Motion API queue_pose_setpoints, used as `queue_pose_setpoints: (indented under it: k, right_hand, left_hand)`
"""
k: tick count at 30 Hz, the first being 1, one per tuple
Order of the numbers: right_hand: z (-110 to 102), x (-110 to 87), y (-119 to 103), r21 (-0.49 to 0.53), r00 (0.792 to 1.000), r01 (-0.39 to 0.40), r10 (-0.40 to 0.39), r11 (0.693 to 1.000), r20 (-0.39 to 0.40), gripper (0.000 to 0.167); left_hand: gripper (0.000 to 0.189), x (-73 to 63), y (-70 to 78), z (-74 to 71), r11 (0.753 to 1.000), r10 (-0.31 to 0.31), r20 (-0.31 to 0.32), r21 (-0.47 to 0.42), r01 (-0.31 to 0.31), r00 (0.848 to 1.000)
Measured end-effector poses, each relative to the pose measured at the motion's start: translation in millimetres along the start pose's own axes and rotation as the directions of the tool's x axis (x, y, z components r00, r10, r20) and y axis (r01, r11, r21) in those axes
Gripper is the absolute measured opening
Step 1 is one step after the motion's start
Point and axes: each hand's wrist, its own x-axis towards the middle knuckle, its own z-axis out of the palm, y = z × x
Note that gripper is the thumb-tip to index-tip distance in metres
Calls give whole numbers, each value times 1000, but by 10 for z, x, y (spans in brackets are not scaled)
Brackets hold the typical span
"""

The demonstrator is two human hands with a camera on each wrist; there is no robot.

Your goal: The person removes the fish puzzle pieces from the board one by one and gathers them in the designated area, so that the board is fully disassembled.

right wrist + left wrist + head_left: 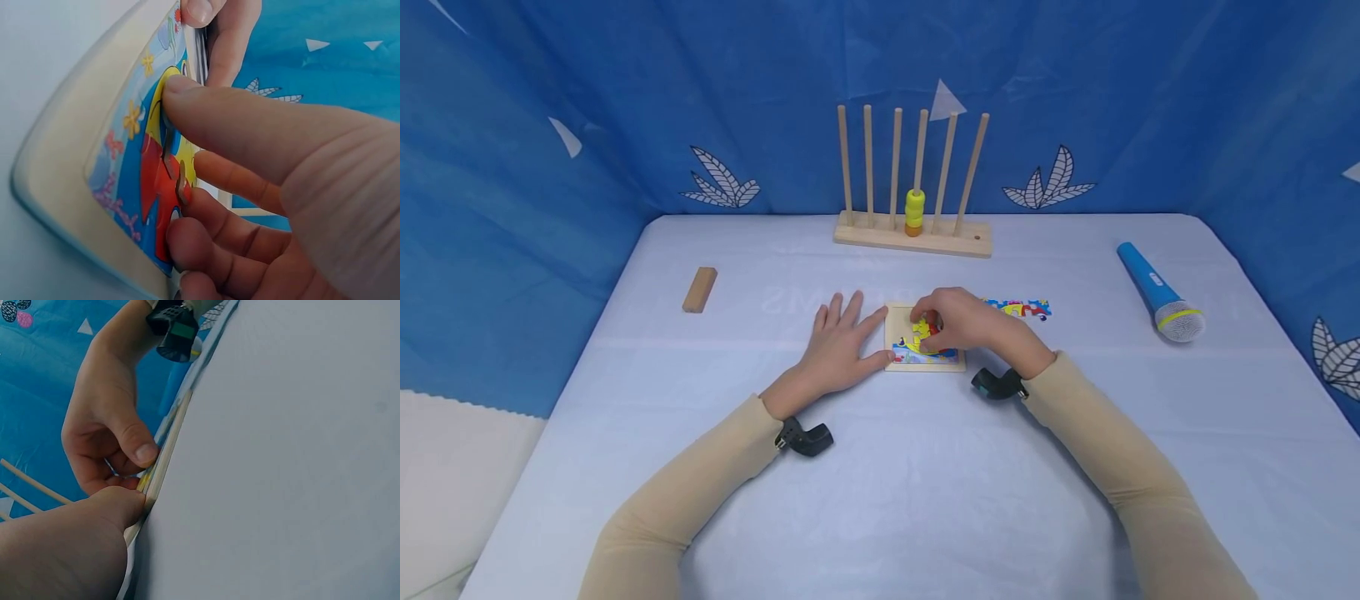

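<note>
Soft, diffuse light is spread quite evenly over the table (940,483) around the board (900,323) in the head view; its source cannot be told. Below the board, faint, blurred shadows are cast along the inner sides of the sleeves (1112,442). The board's small print is rendered slightly soft there. The left wrist view is dimmed throughout, and the table beside the board is dulled to grey. In the right wrist view, the board's outline is bowed, its colours are kept vivid, and the curtain beyond it is softened.
</note>
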Motion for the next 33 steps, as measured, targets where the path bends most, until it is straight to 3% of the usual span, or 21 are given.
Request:
queue_pose_setpoints:
  k: [24, 33]
  right_hand:
    - [12, -47, -44, 49, 1000, -5, 5, 999, -10, 39]
    - [-65, -119, -23, 123, 997, 54, -46, 991, -68, 22]
  left_hand:
    - [75, -18, 8, -19, 1000, 7, -4, -10, -7, 1000]
    - [75, -11, 6, -15, 1000, 0, -2, -5, 0, 1000]
